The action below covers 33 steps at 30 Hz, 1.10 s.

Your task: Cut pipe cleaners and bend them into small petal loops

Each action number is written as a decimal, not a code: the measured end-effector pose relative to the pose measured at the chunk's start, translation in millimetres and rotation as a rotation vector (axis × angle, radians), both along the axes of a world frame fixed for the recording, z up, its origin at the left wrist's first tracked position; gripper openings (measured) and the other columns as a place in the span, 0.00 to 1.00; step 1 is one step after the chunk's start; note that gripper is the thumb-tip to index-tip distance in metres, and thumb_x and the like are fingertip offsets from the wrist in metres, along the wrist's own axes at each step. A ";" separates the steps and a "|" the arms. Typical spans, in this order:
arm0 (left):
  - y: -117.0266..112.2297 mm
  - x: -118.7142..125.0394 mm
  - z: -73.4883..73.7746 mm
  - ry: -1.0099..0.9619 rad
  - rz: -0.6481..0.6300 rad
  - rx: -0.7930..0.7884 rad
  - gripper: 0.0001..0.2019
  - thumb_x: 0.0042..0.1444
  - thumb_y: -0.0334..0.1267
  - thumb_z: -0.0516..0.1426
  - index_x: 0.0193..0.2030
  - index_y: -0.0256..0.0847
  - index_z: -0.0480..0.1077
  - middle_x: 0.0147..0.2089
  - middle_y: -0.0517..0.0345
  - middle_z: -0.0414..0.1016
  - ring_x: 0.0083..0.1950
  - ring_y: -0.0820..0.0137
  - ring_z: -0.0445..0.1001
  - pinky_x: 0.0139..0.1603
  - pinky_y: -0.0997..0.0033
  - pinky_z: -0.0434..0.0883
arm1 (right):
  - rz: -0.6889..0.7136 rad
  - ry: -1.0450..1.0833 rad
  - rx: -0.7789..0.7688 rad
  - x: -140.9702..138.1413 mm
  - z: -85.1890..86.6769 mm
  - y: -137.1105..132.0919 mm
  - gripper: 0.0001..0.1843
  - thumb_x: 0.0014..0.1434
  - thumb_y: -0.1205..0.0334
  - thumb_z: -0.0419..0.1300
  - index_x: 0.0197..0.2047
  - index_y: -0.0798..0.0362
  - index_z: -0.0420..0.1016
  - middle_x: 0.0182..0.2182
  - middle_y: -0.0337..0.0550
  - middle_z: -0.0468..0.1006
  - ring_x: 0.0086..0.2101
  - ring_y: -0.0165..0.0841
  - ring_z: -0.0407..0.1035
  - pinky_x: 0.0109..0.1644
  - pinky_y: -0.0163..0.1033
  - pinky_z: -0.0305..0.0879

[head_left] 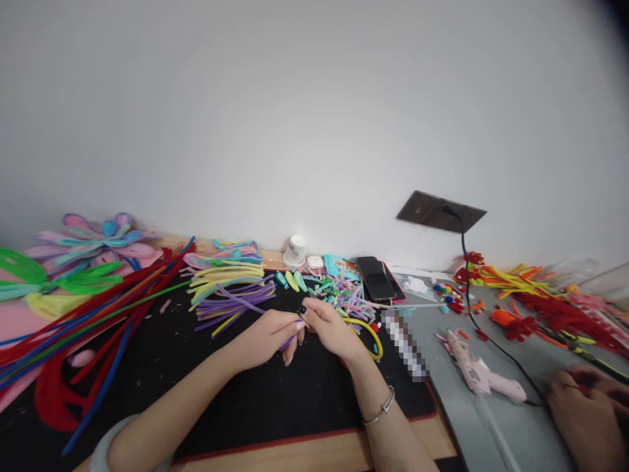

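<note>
My left hand (265, 339) is closed on a purple pipe cleaner (287, 343), part of which shows below its fingers. Against its fingertips, my right hand (330, 326) pinches the same pipe cleaner; most of it is hidden by the fingers. Both hands are held together over the black mat (295, 413). Just beyond them on the left lies a bundle of purple pipe cleaners (230, 308), with yellow ones (226, 274) behind it. A pile of short pastel pieces (346, 295) is behind my right hand, and a bent yellow pipe cleaner (379, 344) curves beside its wrist.
Long red and blue pipe cleaners (122, 308) and fuzzy flowers (98, 242) cover the left side. A paper cup (295, 250) and a phone (376, 278) stand near the wall. Rightward are a pink glue gun (484, 377), its black cable (501, 354) and another person's hands (584, 406).
</note>
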<state>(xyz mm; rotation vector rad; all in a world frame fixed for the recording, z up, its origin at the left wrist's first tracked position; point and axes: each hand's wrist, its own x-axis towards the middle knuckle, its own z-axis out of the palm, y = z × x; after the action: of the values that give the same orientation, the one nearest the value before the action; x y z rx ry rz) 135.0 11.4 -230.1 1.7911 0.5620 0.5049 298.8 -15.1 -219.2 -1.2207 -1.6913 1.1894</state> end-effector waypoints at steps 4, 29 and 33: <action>1.5 2.9 -5.4 -0.153 -0.062 -0.311 0.19 0.60 0.49 0.46 0.28 0.35 0.65 0.16 0.60 0.69 0.18 0.76 0.65 0.22 0.78 0.59 | -0.001 0.025 0.000 -0.1 5.4 0.7 0.16 0.62 0.54 0.48 0.24 0.52 0.57 0.19 0.33 0.57 0.21 0.26 0.50 0.26 0.34 0.49; 11.4 6.5 -15.5 -0.146 0.333 -0.344 0.11 0.55 0.45 0.49 0.35 0.38 0.59 0.27 0.64 0.66 0.21 0.79 0.61 0.23 0.77 0.61 | -0.370 -1.067 -0.129 69.4 21.2 -60.7 0.05 0.45 0.64 0.58 0.25 0.54 0.63 0.23 0.41 0.70 0.24 0.31 0.62 0.26 0.35 0.47; 12.0 6.3 -16.5 -0.165 0.334 -0.336 0.12 0.55 0.45 0.49 0.36 0.37 0.60 0.27 0.64 0.65 0.21 0.79 0.61 0.24 0.76 0.60 | -0.257 -0.684 -0.224 75.0 26.4 -65.9 0.03 0.45 0.69 0.54 0.24 0.54 0.61 0.21 0.37 0.68 0.22 0.27 0.61 0.24 0.32 0.50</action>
<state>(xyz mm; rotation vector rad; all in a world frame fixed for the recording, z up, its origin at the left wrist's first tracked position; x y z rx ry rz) 141.3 23.4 -246.6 1.3292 0.7861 0.7331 373.7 -81.0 -192.7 -2.0883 -1.8093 0.8650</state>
